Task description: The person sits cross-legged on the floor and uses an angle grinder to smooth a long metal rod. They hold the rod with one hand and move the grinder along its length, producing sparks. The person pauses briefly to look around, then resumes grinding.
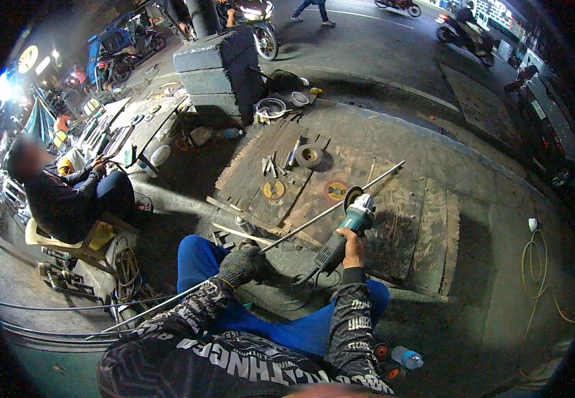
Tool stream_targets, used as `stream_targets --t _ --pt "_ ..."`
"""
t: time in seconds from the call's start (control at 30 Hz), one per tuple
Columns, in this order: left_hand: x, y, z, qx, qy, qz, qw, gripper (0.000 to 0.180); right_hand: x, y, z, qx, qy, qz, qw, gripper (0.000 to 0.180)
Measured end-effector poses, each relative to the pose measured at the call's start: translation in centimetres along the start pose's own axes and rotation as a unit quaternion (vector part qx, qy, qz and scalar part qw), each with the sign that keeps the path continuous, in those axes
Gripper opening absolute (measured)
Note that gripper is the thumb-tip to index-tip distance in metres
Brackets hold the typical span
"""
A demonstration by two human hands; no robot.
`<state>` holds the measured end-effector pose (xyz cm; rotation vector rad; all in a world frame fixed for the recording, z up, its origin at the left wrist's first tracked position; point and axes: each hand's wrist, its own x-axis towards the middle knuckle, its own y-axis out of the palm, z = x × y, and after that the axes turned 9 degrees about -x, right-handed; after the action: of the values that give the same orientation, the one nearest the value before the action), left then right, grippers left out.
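My left hand (239,265), in a dark knit glove, is closed around a long thin metal rod (307,224). The rod runs from beside my left forearm up and right across a wooden board (392,242). In my bare right hand (352,248) is a teal and black angle grinder (331,255), gripped by its body, with its dark disc (352,197) at the rod. Whether disc and rod touch, I cannot tell. On the board lie a yellow-labelled round disc (274,190), a red-rimmed disc (336,190), a thick round roll (308,156) and several small metal pieces (271,165).
A seated person (55,192) works at the left near a cluttered low table (143,126). A concrete block (215,76) stands beyond the board. The grinder's cord (304,278) drops between my legs. A plastic bottle (407,357) lies by my right elbow; a cable (533,272) coils at right.
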<state>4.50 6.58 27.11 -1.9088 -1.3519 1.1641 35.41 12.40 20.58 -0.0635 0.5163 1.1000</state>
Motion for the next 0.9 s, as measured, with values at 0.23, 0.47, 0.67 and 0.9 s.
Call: stream_targets --t 0.23,0.47,0.67,0.9 --pt "1.1 1.2 2.3 0.028 0.043 0.006 0.999 0.037 0.2 0.2 -0.1 -0.007 0.012 0.009 1.000 0.037" --pt "1.8 1.0 3.7 -0.053 0.046 0.005 0.998 0.038 -1.0 1.1 0.7 0.024 0.005 -0.008 1.000 0.042" --pt "1.5 1.4 3.1 -0.021 0.039 -0.017 0.999 0.038 -1.0 1.0 0.9 -0.002 -0.030 -0.029 0.999 0.040" --pt "1.7 1.5 3.4 0.053 0.194 0.026 0.979 0.023 -0.6 -0.1 0.0 -0.009 0.048 -0.011 0.999 0.036"
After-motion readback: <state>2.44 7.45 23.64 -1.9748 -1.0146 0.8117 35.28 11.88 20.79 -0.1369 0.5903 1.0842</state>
